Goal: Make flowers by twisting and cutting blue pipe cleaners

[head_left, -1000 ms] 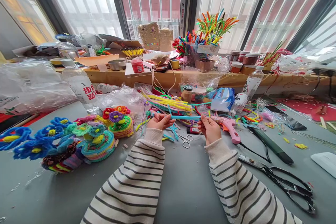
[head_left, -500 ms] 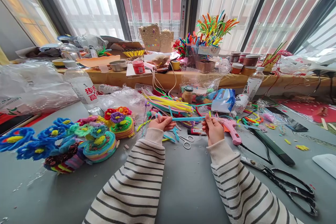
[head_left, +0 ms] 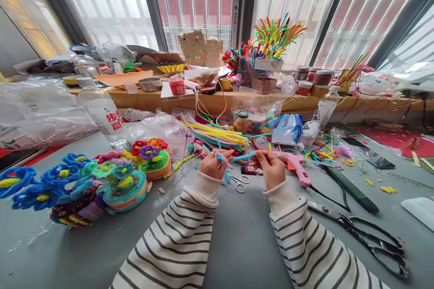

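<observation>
At far left on the table, a crumpled plastic bag [head_left: 40, 110], with a clear bottle [head_left: 101, 110] just beside it. In front, fuzzy blue flowers [head_left: 42, 183] with yellow middles over a striped pot [head_left: 79, 207]. To the right, a turquoise round base [head_left: 125, 189] under paler flowers, then a green-topped round base [head_left: 156, 163] bearing red, orange and purple blooms.

Near the middle, a left hand [head_left: 212, 165] above the table, fingers curled in, blue bits showing among them; exact grip partly hidden, so impossible to tell. Behind, a bundle of yellow, pink and turquoise fuzzy sticks [head_left: 217, 132]. Between both hands, a light blue strip [head_left: 244, 156], nearly level, above the table, its near-left end just beside the left fingertips. Beneath and nearer, small scissors [head_left: 240, 184], and a dark tube [head_left: 250, 170].

At the strip's other end, a right hand [head_left: 272, 169], thumb and fingers pinched on it. Beyond that, a pink glue gun [head_left: 298, 169], a long dark green tool [head_left: 354, 191] lying aslant, large black-handled scissors [head_left: 369, 239], a dark phone [head_left: 378, 156], and, at far right, a smooth white object [head_left: 420, 207].
</observation>
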`<state>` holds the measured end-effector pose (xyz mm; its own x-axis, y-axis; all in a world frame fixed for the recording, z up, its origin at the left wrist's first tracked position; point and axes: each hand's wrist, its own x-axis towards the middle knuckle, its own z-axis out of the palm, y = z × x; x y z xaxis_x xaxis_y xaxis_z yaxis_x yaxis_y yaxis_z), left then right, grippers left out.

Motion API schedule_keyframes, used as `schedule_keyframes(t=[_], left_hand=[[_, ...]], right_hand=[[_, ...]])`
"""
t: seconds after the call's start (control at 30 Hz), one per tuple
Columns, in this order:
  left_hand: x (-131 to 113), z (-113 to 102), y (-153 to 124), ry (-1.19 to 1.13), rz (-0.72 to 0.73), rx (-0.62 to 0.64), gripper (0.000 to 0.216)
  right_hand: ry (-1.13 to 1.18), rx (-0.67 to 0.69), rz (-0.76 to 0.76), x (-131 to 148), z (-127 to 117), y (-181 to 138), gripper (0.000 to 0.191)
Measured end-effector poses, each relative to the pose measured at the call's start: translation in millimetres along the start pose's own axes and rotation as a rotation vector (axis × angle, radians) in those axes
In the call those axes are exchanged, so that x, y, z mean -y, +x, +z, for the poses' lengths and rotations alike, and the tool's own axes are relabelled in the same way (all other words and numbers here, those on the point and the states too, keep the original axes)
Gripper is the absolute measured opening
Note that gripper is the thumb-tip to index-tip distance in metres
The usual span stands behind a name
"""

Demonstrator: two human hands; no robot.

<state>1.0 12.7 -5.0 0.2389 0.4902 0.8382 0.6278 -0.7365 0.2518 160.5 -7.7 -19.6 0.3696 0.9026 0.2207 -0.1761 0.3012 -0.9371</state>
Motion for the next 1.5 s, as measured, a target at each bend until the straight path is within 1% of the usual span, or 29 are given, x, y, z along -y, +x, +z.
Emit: schedule_keyframes(t=[0.07,0.13,0.23,0.3,0.37,0.43,0.5,0.57,0.63,0.8,0.93,1.0,1.07,1.2,1.27,1.33,1.4,1.43,1.5], left_hand=[[-6,5,-3,0.032,0.129,0.097,0.022],[-10,8,-5,0.09,0.172,0.158,0.025],[-9,8,-6,0.142,0.19,0.181,0.029],[-5,6,-6,0.154,0.179,0.141,0.029],[0,2,-5,0.177,0.137,0.066,0.028],[5,-2,-4,0.223,0.074,0.007,0.027],[7,-5,-2,0.268,0.021,0.002,0.028],[7,-8,-1,0.306,-0.005,-0.008,0.028],[6,-8,-1,0.334,0.008,-0.025,0.028],[4,-6,0,0.367,0.052,-0.048,0.024],[7,-4,0,0.319,0.067,-0.036,0.023],[9,-3,-1,0.308,0.065,-0.034,0.024],[10,-1,-3,0.315,0.053,-0.023,0.022],[11,1,-6,0.327,-0.001,0.049,0.02],[10,0,-7,0.352,-0.033,0.074,0.021],[9,0,-7,0.387,-0.063,0.085,0.024],[8,-1,-7,0.402,-0.09,0.089,0.025],[7,-2,-6,0.395,-0.096,0.093,0.025],[6,-2,-5,0.367,-0.098,0.094,0.025]], right_hand=[[-0.013,0.09,0.013,2,4,-5,0.019],[-0.016,0.142,0.028,4,6,-7,0.02],[-0.041,0.189,0.032,7,6,-7,0.023],[-0.116,0.229,0.03,7,2,-5,0.027],[-0.32,0.31,-0.014,7,-3,-2,0.028],[-0.659,0.44,-0.093,7,-8,-2,0.024],[-1.013,0.557,-0.151,7,-11,-4,0.019],[-1.238,0.59,-0.169,9,-10,-9,0.017],[-1.345,0.585,-0.178,12,-7,-14,0.016],[-1.379,0.594,-0.201,17,1,-23,0.019],[-1.418,0.641,-0.187,18,5,-27,0.02],[-1.465,0.668,-0.14,20,7,-29,0.018],[-1.537,0.666,-0.067,23,10,-33,0.017],[-1.636,0.641,0.063,29,14,-38,0.023],[-1.646,0.63,0.085,29,13,-38,0.025],[-1.613,0.62,0.078,27,10,-36,0.023],[-1.518,0.587,0.052,24,5,-32,0.018],[-1.449,0.553,0.034,22,2,-28,0.015],[-1.29,0.438,-0.008,19,-2,-21,0.012]])
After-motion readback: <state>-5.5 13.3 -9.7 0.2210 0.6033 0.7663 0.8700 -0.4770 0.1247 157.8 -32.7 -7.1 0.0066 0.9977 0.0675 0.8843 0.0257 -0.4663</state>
